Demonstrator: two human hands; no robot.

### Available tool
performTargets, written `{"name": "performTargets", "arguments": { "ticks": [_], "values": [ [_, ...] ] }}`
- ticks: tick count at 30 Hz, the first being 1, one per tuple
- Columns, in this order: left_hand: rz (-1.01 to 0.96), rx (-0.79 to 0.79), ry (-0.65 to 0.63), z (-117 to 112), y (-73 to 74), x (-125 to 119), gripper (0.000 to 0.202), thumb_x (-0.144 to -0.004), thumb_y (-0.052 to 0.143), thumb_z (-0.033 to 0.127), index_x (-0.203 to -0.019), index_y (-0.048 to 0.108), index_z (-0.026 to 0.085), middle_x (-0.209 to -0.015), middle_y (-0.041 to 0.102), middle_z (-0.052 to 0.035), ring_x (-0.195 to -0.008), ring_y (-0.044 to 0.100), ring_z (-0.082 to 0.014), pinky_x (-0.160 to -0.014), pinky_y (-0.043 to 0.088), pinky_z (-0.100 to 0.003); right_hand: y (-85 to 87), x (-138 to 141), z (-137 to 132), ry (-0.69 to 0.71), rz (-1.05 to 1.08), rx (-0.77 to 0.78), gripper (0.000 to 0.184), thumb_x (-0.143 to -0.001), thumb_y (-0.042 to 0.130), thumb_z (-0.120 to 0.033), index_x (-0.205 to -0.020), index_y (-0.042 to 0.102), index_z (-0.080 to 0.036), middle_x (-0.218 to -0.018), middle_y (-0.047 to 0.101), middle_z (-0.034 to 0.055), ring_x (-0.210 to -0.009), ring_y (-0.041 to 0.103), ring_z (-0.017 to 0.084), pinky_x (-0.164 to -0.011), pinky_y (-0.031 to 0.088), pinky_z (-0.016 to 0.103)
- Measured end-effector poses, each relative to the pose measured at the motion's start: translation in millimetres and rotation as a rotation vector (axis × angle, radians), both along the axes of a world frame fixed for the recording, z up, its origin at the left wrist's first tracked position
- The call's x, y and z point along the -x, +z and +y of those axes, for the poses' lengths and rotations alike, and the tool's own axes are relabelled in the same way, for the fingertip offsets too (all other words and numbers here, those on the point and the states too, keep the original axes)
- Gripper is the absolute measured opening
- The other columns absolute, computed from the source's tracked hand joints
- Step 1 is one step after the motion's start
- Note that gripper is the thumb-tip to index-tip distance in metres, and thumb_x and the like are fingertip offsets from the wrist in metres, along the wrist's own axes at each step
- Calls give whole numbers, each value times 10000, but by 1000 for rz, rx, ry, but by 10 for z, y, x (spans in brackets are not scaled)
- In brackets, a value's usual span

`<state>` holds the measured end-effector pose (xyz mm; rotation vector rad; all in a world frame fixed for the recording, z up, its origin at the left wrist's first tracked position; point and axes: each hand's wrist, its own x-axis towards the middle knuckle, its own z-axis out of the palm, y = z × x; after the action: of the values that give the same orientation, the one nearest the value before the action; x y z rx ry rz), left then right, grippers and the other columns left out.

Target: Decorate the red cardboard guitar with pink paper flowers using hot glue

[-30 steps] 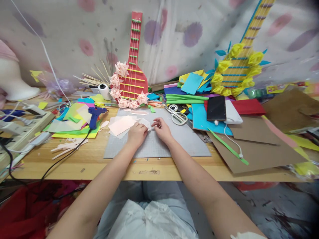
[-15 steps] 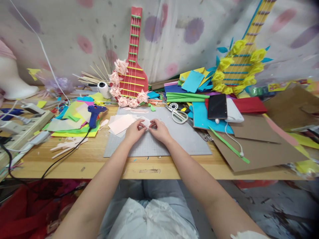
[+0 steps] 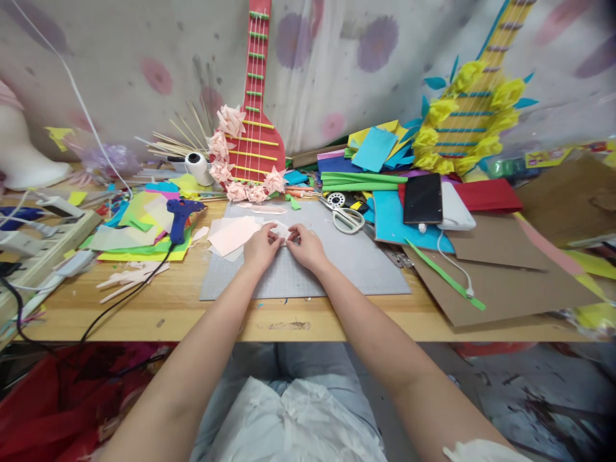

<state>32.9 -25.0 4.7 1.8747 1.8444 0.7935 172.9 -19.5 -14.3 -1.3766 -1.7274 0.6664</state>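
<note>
Between my two hands is a small piece of pale pink paper (image 3: 280, 229), partly hidden by my fingers. My left hand (image 3: 261, 248) pinches its left side, and my right hand (image 3: 307, 248) pinches the right side, the fingertips of both almost meeting. They rest low over a grey cutting mat (image 3: 356, 269). Just left of my left hand lie several pale pink paper sheets (image 3: 235, 235), overlapping one another. A thin pink paper strip (image 3: 268, 209) lies behind my hands. To the right are white-handled scissors (image 3: 348, 221).
A blue glue gun (image 3: 179, 218) stands on coloured paper at left, its black cord trailing forward. Behind, a red paper instrument (image 3: 257, 147) with pink flowers leans upright; a yellow one (image 3: 464, 128) stands right. A phone (image 3: 422, 200) and brown cardboard (image 3: 491, 282) lie at right.
The view has tilted down slightly, so the background sits a little differently. My hands stay together on the paper, with the fingertips drawn slightly closer.
</note>
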Motion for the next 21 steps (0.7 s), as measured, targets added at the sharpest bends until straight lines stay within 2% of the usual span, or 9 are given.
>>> {"name": "performTargets", "arguments": {
  "ticks": [5, 10, 16, 21],
  "values": [
    [50, 6, -10, -1, 18, -21, 406, -773, 581, 311, -1168, 518, 245, -919, 680, -12, -837, 609, -169, -674, 392, -254, -6, 28, -2, -23, -51, -5, 186, -725, 583, -173, -896, 562, -243, -787, 637, 13, -742, 501, 184, -778, 361, 353],
    [33, -43, 9, -14, 10, -10, 351, -835, 472, 358, -1153, 524, 219, -922, 680, -21, -811, 606, -169, -677, 393, -266, -11, 43, -15, -35, -158, -32, 209, -733, 547, -129, -912, 571, -235, -856, 639, 48, -823, 516, 223, -786, 354, 369],
    [6, -37, -10, -47, 0, 15, 422, -748, 571, 290, -1156, 493, 219, -847, 666, 4, -784, 593, -156, -667, 394, -256, 17, 43, -29, -27, -219, -34, 217, -749, 512, -131, -930, 572, -236, -880, 645, 51, -851, 513, 230, -785, 354, 374],
    [20, -42, -16, -61, 8, 11, 403, -750, 559, 263, -1145, 495, 215, -843, 659, -5, -808, 587, -167, -669, 394, -265, 38, 47, -30, -34, -253, -14, 215, -773, 492, -148, -958, 575, -222, -907, 651, 65, -860, 520, 238, -785, 360, 380]
  ]
}}
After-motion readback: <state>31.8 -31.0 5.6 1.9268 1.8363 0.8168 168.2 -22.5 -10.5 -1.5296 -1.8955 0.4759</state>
